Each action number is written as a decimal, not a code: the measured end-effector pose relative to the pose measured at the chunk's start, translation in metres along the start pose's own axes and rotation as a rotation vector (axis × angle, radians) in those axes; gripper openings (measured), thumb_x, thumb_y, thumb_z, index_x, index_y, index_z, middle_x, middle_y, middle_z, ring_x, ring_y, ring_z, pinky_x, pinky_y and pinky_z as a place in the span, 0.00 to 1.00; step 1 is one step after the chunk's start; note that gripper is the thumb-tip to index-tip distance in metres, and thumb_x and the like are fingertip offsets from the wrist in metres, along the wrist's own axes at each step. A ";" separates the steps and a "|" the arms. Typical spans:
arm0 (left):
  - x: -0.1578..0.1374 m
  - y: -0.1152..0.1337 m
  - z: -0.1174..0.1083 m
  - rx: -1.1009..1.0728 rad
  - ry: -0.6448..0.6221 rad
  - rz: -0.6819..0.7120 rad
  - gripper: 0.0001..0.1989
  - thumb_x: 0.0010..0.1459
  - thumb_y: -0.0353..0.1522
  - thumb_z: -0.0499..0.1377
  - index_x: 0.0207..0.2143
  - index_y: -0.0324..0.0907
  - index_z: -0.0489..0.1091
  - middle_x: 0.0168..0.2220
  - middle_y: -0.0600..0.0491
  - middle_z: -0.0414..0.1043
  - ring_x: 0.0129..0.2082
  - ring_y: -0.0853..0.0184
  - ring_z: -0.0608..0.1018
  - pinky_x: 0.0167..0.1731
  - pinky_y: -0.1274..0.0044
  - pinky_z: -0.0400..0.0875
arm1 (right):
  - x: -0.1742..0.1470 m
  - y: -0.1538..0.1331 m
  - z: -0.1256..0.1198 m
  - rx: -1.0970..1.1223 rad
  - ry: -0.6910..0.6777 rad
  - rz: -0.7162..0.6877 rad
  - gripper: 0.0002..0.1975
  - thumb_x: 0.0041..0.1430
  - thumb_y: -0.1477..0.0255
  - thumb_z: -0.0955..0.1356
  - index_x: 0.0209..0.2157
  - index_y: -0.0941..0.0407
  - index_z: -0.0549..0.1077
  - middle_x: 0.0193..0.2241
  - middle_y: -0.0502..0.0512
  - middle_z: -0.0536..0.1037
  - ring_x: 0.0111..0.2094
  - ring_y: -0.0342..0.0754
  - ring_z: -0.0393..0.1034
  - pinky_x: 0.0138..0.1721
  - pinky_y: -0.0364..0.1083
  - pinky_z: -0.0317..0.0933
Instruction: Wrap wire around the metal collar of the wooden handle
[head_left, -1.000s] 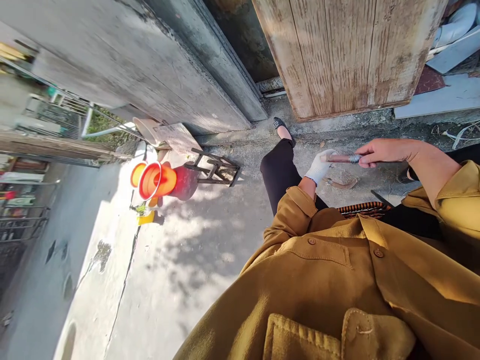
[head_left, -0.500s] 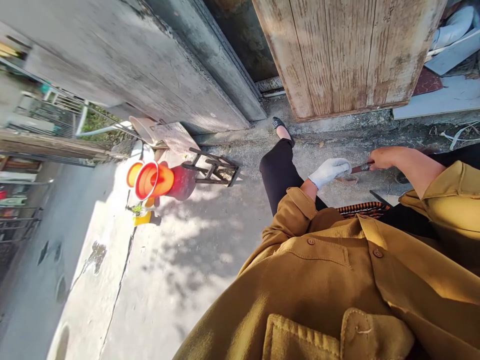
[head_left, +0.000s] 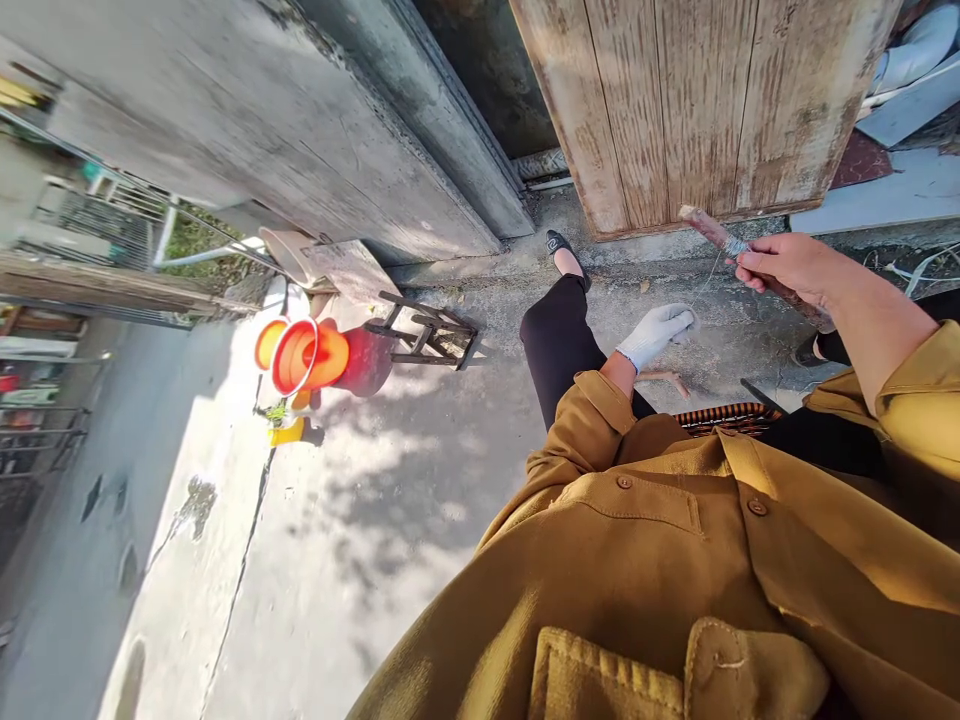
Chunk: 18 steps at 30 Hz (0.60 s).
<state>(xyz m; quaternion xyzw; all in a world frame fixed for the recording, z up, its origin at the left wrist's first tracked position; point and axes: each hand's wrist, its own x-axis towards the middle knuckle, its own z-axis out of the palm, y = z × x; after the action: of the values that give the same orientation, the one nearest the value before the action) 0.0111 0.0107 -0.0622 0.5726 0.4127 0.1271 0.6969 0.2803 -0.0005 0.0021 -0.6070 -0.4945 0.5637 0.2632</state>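
Observation:
My bare right hand (head_left: 784, 270) is closed around a brown stick (head_left: 705, 228), which has thin pale thread (head_left: 733, 246) wound about its middle. One strand runs down from the winding toward my left hand (head_left: 660, 332), which wears a white knitted glove. The gloved fingers are closed on the strand, below and left of the stick. Just beneath the glove shows a light brown bent piece of wood (head_left: 670, 378). An orange-and-black woven rim (head_left: 724, 415) sits near my lap, partly covered by my shirt.
A dark wooden stool (head_left: 427, 335) lies on the concrete to the left, by orange buckets (head_left: 319, 357) and a yellow container (head_left: 286, 432). A plank door (head_left: 697, 110) and a grey wall (head_left: 285, 130) stand ahead. White boards (head_left: 877, 195) lie at the far right.
My right hand has lifted the stick up and away from the gloved hand, tilting it. The strand now stretches between them. My left hand has stayed about where it was.

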 end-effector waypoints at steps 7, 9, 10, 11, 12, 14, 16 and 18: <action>-0.009 0.005 0.008 -0.032 -0.158 0.074 0.27 0.62 0.55 0.70 0.34 0.39 0.74 0.29 0.56 0.71 0.26 0.74 0.68 0.30 0.78 0.61 | 0.016 0.009 0.003 -0.806 0.037 0.258 0.15 0.77 0.57 0.67 0.40 0.53 0.74 0.43 0.67 0.82 0.49 0.60 0.75 0.51 0.53 0.64; -0.011 0.006 0.005 -0.009 -0.167 0.095 0.27 0.60 0.55 0.70 0.35 0.39 0.75 0.32 0.55 0.73 0.28 0.73 0.69 0.32 0.78 0.63 | 0.016 0.014 0.011 -0.914 -0.091 0.278 0.13 0.73 0.59 0.70 0.39 0.53 0.75 0.43 0.68 0.83 0.51 0.63 0.76 0.52 0.55 0.63; -0.012 0.006 0.004 0.004 -0.171 0.106 0.27 0.60 0.55 0.70 0.35 0.39 0.75 0.33 0.54 0.74 0.29 0.73 0.69 0.33 0.77 0.64 | 0.015 0.017 0.015 -0.904 -0.171 0.283 0.12 0.70 0.60 0.72 0.37 0.53 0.76 0.40 0.67 0.83 0.48 0.63 0.77 0.50 0.55 0.63; -0.012 0.006 0.002 0.016 -0.169 0.111 0.27 0.59 0.55 0.70 0.35 0.39 0.75 0.33 0.54 0.74 0.30 0.73 0.70 0.34 0.77 0.64 | 0.014 0.020 0.020 -0.896 -0.262 0.286 0.11 0.67 0.61 0.74 0.35 0.53 0.76 0.36 0.65 0.82 0.45 0.62 0.77 0.48 0.55 0.63; -0.012 0.006 0.001 0.025 -0.154 0.107 0.26 0.59 0.54 0.69 0.35 0.39 0.75 0.33 0.54 0.74 0.30 0.72 0.70 0.35 0.77 0.65 | 0.011 0.022 0.024 -0.879 -0.361 0.283 0.12 0.65 0.62 0.75 0.33 0.54 0.76 0.33 0.63 0.81 0.41 0.59 0.76 0.46 0.54 0.63; -0.009 0.006 -0.002 0.038 -0.090 0.078 0.24 0.61 0.52 0.69 0.35 0.39 0.75 0.34 0.54 0.75 0.31 0.72 0.70 0.36 0.77 0.65 | 0.004 0.023 0.030 -0.823 -0.551 0.265 0.13 0.63 0.61 0.76 0.30 0.54 0.77 0.27 0.59 0.79 0.34 0.55 0.73 0.40 0.53 0.62; -0.005 0.004 -0.004 0.056 -0.009 0.049 0.22 0.63 0.51 0.68 0.36 0.39 0.74 0.36 0.54 0.77 0.32 0.72 0.71 0.38 0.77 0.67 | -0.002 0.021 0.030 -0.752 -0.705 0.225 0.15 0.62 0.57 0.76 0.30 0.53 0.78 0.26 0.56 0.78 0.31 0.51 0.70 0.38 0.51 0.62; 0.000 0.002 -0.006 0.083 0.070 0.036 0.20 0.66 0.48 0.67 0.36 0.40 0.74 0.36 0.55 0.77 0.33 0.72 0.71 0.39 0.77 0.67 | -0.007 0.015 0.022 -0.609 -0.792 0.128 0.19 0.62 0.51 0.76 0.33 0.53 0.80 0.28 0.53 0.78 0.32 0.50 0.69 0.39 0.50 0.63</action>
<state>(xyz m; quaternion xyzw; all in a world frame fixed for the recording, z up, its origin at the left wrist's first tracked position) 0.0070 0.0158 -0.0605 0.6034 0.4313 0.1423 0.6554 0.2651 -0.0174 -0.0126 -0.4248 -0.6602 0.5959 -0.1690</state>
